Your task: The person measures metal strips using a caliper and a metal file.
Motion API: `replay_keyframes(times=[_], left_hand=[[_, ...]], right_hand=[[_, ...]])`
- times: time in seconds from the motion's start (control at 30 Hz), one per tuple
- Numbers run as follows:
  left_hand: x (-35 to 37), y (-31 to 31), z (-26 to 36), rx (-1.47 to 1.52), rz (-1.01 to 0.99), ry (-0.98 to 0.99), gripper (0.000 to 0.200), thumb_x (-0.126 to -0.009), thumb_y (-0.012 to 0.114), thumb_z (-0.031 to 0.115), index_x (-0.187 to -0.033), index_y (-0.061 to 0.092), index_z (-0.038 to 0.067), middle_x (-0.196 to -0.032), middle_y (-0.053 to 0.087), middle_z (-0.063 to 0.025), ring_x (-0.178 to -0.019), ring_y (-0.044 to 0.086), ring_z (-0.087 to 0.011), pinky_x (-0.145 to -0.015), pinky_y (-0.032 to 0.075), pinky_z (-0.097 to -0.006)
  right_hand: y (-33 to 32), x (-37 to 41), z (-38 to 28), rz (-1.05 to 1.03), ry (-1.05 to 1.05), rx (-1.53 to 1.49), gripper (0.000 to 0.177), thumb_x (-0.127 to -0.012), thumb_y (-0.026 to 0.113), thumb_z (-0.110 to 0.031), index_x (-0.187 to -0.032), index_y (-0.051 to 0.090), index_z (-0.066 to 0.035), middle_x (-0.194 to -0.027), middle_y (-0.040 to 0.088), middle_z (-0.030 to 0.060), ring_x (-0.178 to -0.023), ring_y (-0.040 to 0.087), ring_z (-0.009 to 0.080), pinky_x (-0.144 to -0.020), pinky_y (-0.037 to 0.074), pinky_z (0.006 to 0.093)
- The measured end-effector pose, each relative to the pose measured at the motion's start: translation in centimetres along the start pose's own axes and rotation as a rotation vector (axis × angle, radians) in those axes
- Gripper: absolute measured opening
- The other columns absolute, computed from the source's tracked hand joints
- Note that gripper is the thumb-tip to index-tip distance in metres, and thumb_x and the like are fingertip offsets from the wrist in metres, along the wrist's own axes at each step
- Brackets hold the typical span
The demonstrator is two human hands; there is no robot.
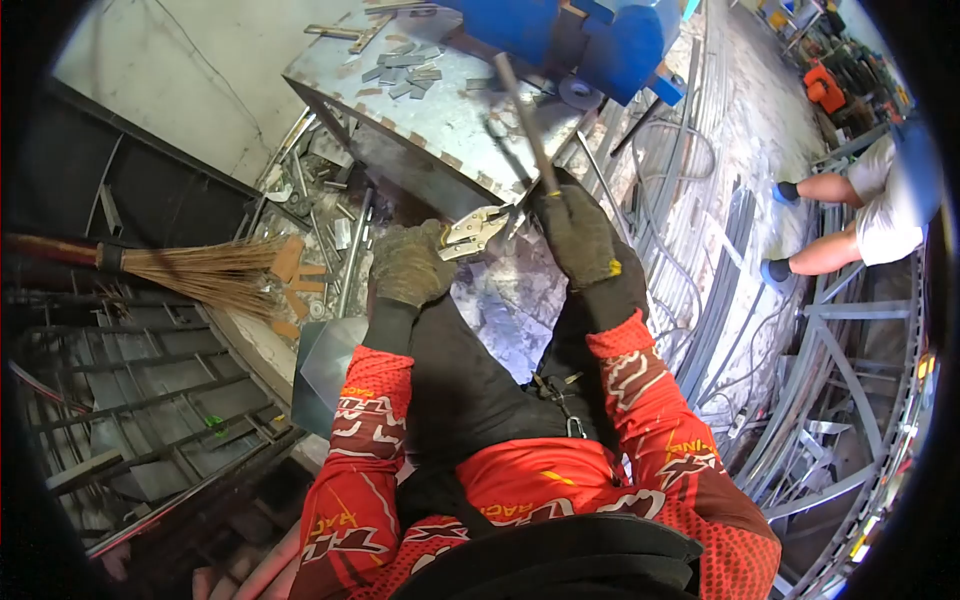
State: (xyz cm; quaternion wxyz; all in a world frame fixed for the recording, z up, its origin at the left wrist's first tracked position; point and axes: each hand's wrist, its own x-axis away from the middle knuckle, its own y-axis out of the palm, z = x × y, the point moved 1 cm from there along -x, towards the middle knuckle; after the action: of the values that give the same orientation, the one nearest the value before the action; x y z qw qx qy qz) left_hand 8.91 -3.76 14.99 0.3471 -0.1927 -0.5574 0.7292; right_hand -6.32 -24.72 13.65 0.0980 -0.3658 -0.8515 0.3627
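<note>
My gloved left hand [410,265] is closed around a pair of locking pliers [472,232], their jaws pointing right toward my other hand. In my gloved right hand [578,238] is a long, narrow, rod-like tool [526,122], gripped near its lower end and tilted up over the table. The jaws sit right beside the right glove, and what they clamp, if anything, is hard to make out. Just beyond both hands is the near corner of a metal worktable [455,125]. A heap of small flat metal pieces [400,72] lies on its top.
A blue machine [545,35] stands at the table's far side. Long metal bars [728,265] and cables cover the floor to the right, where another person's legs [825,215] show. At left are a straw broom [200,272], scrap pieces and a metal frame [150,400].
</note>
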Motion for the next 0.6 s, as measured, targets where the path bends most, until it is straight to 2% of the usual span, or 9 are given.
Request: replay_keyframes(times=[0.03,0.1,0.13,0.17,0.2,0.23,0.27,0.37,0.6], left_hand=[[-0.1,-0.4,-0.2,0.002,0.001,-0.009,0.034,-0.081,0.079,0.035,-0.105,0.072,0.013,-0.096,0.073,-0.0203,-0.096,0.07,-0.0424,-0.084,0.056,-0.0534],[-0.5,-1.0,-0.9,0.071,-0.103,0.101,0.042,-0.08,0.082,0.044,-0.106,0.072,0.012,-0.098,0.074,-0.0221,-0.097,0.071,-0.044,-0.083,0.056,-0.0528],[-1.0,-0.9,-1.3,0.157,-0.168,0.135,0.054,-0.08,0.081,0.055,-0.108,0.072,0.01,-0.101,0.074,-0.0234,-0.1,0.07,-0.0446,-0.086,0.056,-0.0521],[-1.7,-0.7,-1.7,0.159,-0.167,0.128,0.054,-0.08,0.081,0.055,-0.108,0.072,0.01,-0.101,0.074,-0.0234,-0.1,0.07,-0.0446,-0.086,0.056,-0.0521],[-2.4,-0.7,-1.8,0.157,-0.272,0.142,0.056,-0.081,0.079,0.058,-0.108,0.072,0.009,-0.102,0.073,-0.0235,-0.101,0.07,-0.0445,-0.088,0.055,-0.0518],[-2.8,-1.0,-1.8,0.152,-0.378,0.158,0.058,-0.083,0.077,0.061,-0.108,0.072,0.008,-0.103,0.073,-0.0237,-0.102,0.07,-0.0444,-0.089,0.055,-0.0516],[-3.2,-1.3,-1.6,0.157,-0.411,0.181,0.059,-0.085,0.075,0.061,-0.11,0.072,0.007,-0.105,0.073,-0.024,-0.105,0.07,-0.043,-0.092,0.053,-0.0504],[-3.1,-1.9,-1.2,0.209,-0.404,0.146,0.059,-0.088,0.073,0.06,-0.115,0.073,0.007,-0.106,0.074,-0.0232,-0.105,0.07,-0.0412,-0.093,0.053,-0.048],[-3.8,-1.5,-1.9,0.291,-0.478,0.176,0.055,-0.092,0.074,0.052,-0.123,0.072,0.008,-0.111,0.076,-0.0199,-0.105,0.071,-0.0342,-0.096,0.053,-0.0441]], right_hand=[[-0.8,-0.1,-0.2,0.082,-0.013,-0.099,0.032,-0.105,0.059,-0.036,-0.114,0.064,-0.007,-0.086,0.071,0.0252,-0.086,0.07,0.0477,-0.071,0.051,0.0574],[-2.1,1.4,-0.2,0.093,0.015,-0.17,0.031,-0.104,0.061,-0.035,-0.115,0.066,-0.006,-0.086,0.07,0.0253,-0.085,0.069,0.0467,-0.071,0.052,0.0538],[-2.6,2.4,0.2,0.062,0.034,-0.181,0.03,-0.105,0.06,-0.032,-0.114,0.066,-0.005,-0.085,0.07,0.024,-0.081,0.069,0.0433,-0.07,0.052,0.0505],[-2.8,3.4,0.4,0.032,0.054,-0.193,0.029,-0.105,0.06,-0.03,-0.113,0.066,-0.003,-0.083,0.069,0.0226,-0.077,0.069,0.0399,-0.069,0.052,0.0471],[-2.7,4.5,0.5,0.026,0.053,-0.194,0.029,-0.105,0.06,-0.03,-0.113,0.066,-0.003,-0.083,0.069,0.0226,-0.077,0.069,0.0399,-0.069,0.052,0.0471],[-2.6,5.6,0.6,-0.001,0.086,-0.255,0.027,-0.105,0.06,-0.028,-0.113,0.066,-0.002,-0.081,0.067,0.021,-0.074,0.068,0.0348,-0.068,0.051,0.0443],[-2.5,6.5,0.7,-0.026,0.119,-0.317,0.026,-0.105,0.06,-0.026,-0.113,0.066,-0.001,-0.079,0.065,0.0194,-0.07,0.066,0.0298,-0.066,0.05,0.0416],[-1.3,8.6,2.0,-0.038,0.096,-0.331,0.024,-0.105,0.06,-0.022,-0.114,0.065,0.0,-0.078,0.063,0.0167,-0.068,0.062,0.0232,-0.065,0.049,0.0398],[-1.5,8.9,1.7,-0.043,0.118,-0.297,0.022,-0.104,0.063,-0.022,-0.112,0.066,-0.002,-0.077,0.062,0.0206,-0.066,0.063,0.0297,-0.063,0.049,0.0414]])
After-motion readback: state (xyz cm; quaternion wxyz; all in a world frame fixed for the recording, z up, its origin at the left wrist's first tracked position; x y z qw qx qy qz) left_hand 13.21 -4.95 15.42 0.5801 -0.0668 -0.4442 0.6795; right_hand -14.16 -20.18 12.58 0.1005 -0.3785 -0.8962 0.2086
